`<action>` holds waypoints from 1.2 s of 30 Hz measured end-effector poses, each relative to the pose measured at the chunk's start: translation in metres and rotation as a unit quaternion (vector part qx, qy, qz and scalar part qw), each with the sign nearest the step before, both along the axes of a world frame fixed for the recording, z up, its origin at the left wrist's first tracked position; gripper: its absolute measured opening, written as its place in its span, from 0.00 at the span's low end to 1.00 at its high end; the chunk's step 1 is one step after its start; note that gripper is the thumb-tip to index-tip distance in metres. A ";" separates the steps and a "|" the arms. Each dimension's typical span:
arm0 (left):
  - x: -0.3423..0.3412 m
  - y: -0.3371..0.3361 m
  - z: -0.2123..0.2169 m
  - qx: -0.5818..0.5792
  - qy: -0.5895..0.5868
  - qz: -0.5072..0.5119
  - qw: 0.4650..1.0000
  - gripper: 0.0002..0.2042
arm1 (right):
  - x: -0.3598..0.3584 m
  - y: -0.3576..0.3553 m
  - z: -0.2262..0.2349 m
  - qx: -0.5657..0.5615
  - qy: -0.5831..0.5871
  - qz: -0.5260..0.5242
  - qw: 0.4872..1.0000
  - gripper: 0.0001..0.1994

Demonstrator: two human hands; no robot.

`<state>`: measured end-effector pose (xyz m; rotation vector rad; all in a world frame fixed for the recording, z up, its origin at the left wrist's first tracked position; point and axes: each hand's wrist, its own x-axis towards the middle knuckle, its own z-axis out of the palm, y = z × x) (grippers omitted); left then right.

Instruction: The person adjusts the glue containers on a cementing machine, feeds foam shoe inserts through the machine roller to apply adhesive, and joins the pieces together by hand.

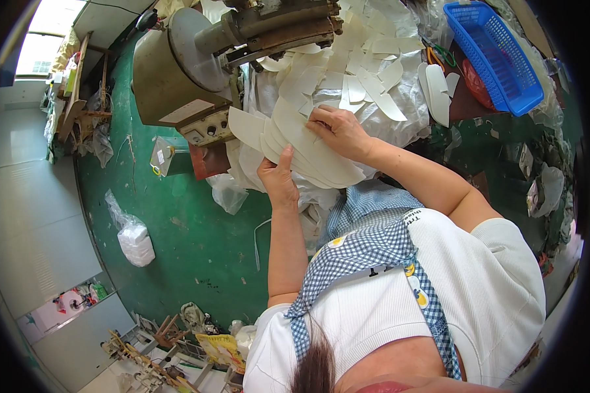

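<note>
My left hand point(278, 178) grips the near edge of a fanned stack of cream insole-shaped pieces point(308, 147), thumb on top. My right hand point(337, 130) rests on the top of the same stack, fingers curled over the uppermost pieces. Just beyond the stack lies a heap of loose cream pieces point(360, 72) on white sacking. A beige machine point(183, 72) with a metal arm stands right beside the stack, to its left.
A blue plastic basket point(495, 56) sits at the upper right. The green floor point(190, 229) holds a white filled bag point(136, 242), clear plastic bags and scraps. Wooden frames and clutter lie at the lower left. I wear a white top and checked apron.
</note>
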<state>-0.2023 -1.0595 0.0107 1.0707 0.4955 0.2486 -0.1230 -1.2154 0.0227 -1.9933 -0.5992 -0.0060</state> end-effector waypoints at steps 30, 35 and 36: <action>0.005 -0.007 -0.024 -0.122 0.069 0.007 0.990 0.15 | -0.005 -0.004 0.011 -0.077 -0.271 0.072 0.957 0.13; 0.010 0.002 -0.043 -0.130 0.085 0.017 0.988 0.13 | -0.015 -0.007 0.018 0.086 -0.267 0.146 0.949 0.11; 0.015 0.001 -0.039 -0.102 0.128 0.052 0.985 0.13 | -0.016 -0.006 0.020 0.180 -0.189 0.124 0.957 0.10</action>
